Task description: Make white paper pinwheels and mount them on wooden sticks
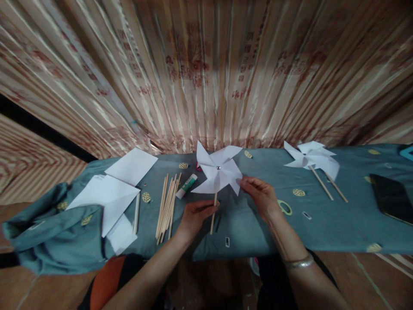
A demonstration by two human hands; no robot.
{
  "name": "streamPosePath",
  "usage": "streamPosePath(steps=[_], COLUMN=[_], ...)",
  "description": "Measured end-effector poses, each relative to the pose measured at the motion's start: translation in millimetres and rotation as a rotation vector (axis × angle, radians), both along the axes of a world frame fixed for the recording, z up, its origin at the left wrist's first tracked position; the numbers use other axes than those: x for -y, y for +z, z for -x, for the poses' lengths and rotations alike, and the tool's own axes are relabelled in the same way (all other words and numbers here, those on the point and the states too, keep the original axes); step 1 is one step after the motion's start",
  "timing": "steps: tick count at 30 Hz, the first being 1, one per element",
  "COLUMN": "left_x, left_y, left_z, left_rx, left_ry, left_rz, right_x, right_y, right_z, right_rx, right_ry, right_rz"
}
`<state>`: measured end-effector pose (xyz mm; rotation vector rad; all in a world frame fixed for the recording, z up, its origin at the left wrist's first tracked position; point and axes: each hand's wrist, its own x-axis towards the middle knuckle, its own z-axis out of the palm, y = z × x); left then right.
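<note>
A white paper pinwheel (222, 167) on a thin wooden stick stands upright in front of me, with a shiny pin at its centre. My left hand (196, 217) grips the stick just below the blades. At the pinwheel's lower right blade, my right hand (260, 193) has its thumb and fingertips closed on the paper edge. Left of the pinwheel lies a glue stick (187, 186). Beside it is a bundle of wooden sticks (167, 206). A small red object (198, 166) shows partly behind a blade.
White paper sheets (111, 191) lie at the left on the green cloth (258, 239). Finished-looking pinwheels (309, 156) rest at the right, their sticks overlapping. Scissors with a yellow-green handle (285, 207) sit behind my right wrist. A dark phone (392, 198) is far right. A curtain (206, 77) hangs behind.
</note>
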<state>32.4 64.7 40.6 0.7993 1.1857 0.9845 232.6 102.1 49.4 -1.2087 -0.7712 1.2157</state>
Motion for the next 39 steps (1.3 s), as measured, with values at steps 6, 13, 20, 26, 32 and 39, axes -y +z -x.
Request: streamPosePath(steps=[6,13,20,26,32,39], left_x=[0,0,0,0,0,1], left_y=[-2.8,-1.5,-0.9,-0.4,1.2,-0.7], left_z=[0,0,-1,-2,-3,-3], left_rx=[-0.018,-0.055,-0.017,-0.01,-0.001,0.008], left_ry=[-0.005,0.014,0.013,0.025,0.011,-0.033], left_rz=[-0.017,-0.037,-0.016,-0.008,-0.013,-0.025], right_x=[2,6,8,12,15,18], right_y=[2.8,1.6,-1.1,1.9,2.1,1.5], right_z=[5,9,12,16,20,28], right_rx=[-0.028,-0.071,-0.042,-0.046,-0.063,-0.07], right_ry=[0.007,0.096,0.136,0.165,0.216,0.292], right_rz=[0.058,0.096,0.078,0.101,0.1,0.125])
